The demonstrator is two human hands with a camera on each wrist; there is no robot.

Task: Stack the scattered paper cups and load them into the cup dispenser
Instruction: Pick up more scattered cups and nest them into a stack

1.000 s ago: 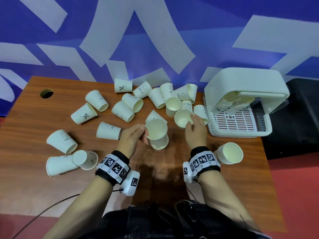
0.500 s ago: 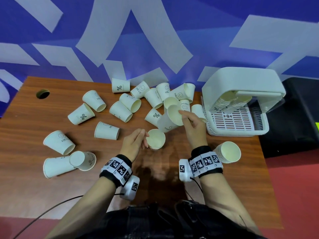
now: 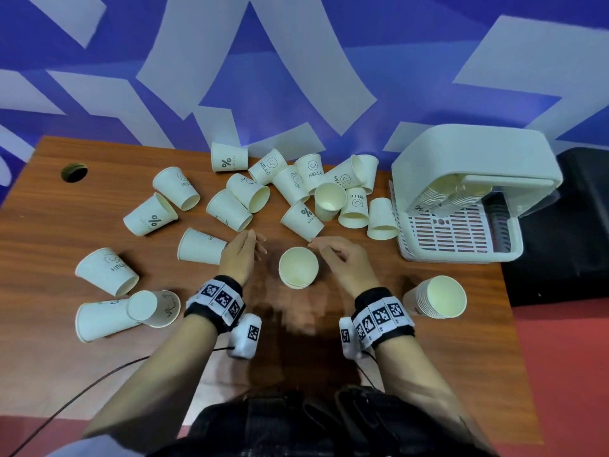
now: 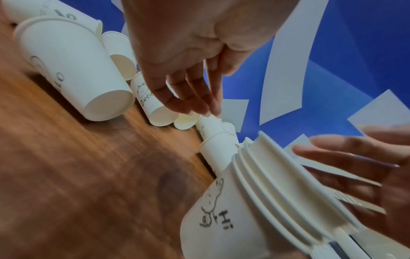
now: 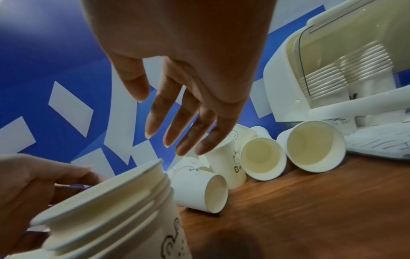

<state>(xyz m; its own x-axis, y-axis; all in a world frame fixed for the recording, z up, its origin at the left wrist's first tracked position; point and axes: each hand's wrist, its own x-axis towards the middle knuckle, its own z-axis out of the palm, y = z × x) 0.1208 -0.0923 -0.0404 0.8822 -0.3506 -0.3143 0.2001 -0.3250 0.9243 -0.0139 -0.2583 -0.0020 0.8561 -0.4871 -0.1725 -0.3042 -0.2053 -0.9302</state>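
Note:
A short stack of nested paper cups (image 3: 298,267) stands upright on the wooden table (image 3: 99,367), mouth up, between my two hands. My left hand (image 3: 245,253) hovers just left of it with straight fingers, holding nothing. To the stack's right my right hand (image 3: 334,255) is also empty, its fingers relaxed. The left wrist view shows the stack (image 4: 255,201) with several rims, and the left hand's fingers (image 4: 193,98) spread above loose cups. The right wrist view has the stack (image 5: 111,201) below the right hand's fingers (image 5: 177,126). Several loose cups (image 3: 230,209) lie scattered behind. The white cup dispenser (image 3: 474,166) stands at the right.
A second, longer stack of cups (image 3: 435,301) lies on its side near the table's right edge. Cup stacks sit inside the dispenser (image 5: 321,77). More loose cups (image 3: 105,270) lie at the left front. A cable hole (image 3: 74,172) is at the far left corner.
My left hand has let go of the stack, which now stands on the table. The right hand picked a cup from the pile, came back to the stack and now holds nothing.

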